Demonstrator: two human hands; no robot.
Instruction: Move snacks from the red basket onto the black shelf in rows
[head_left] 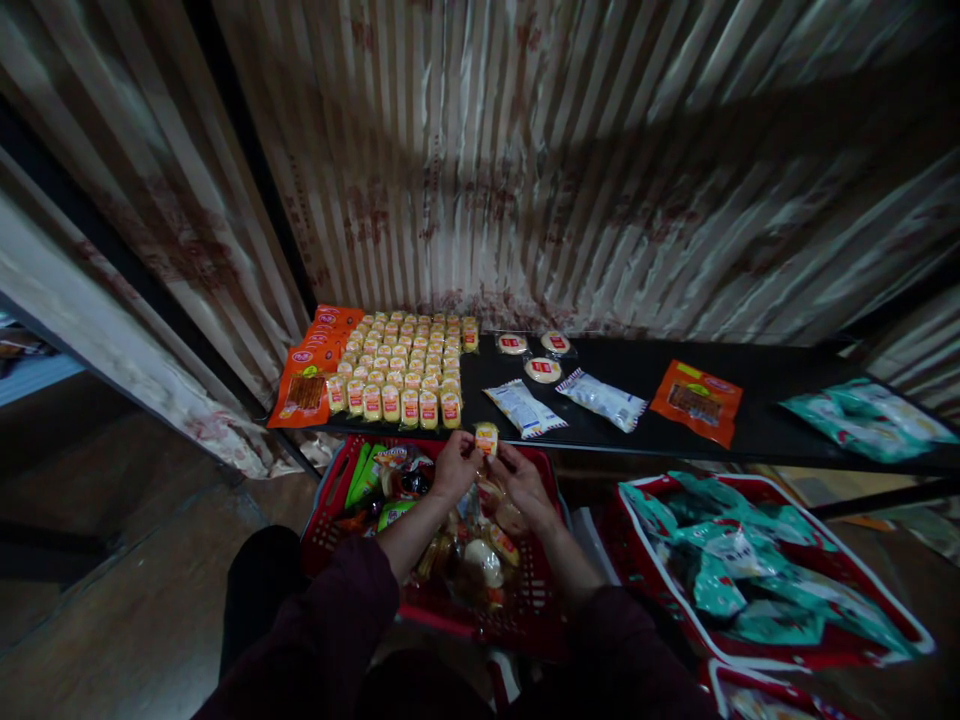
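Both my hands hold one small wrapped yellow snack cake (486,438) by its sides, just in front of the shelf edge. My left hand (457,466) pinches its left side and my right hand (521,484) its right side. Behind them, on the black shelf (491,364), stand close rows of similar wrapped snack cakes (397,365). Beneath my hands is a red basket (541,590) with mixed packaged snacks, among them green packets (367,474) and clear-wrapped round items (482,563).
Orange snack packets (311,370) lie left of the rows. Three round wrapped biscuits (543,370), two white packets (523,408), another orange packet (697,402) and teal bags (862,420) lie rightward. A second basket (892,610) holds teal bags. A pleated curtain (480,160) hangs behind.
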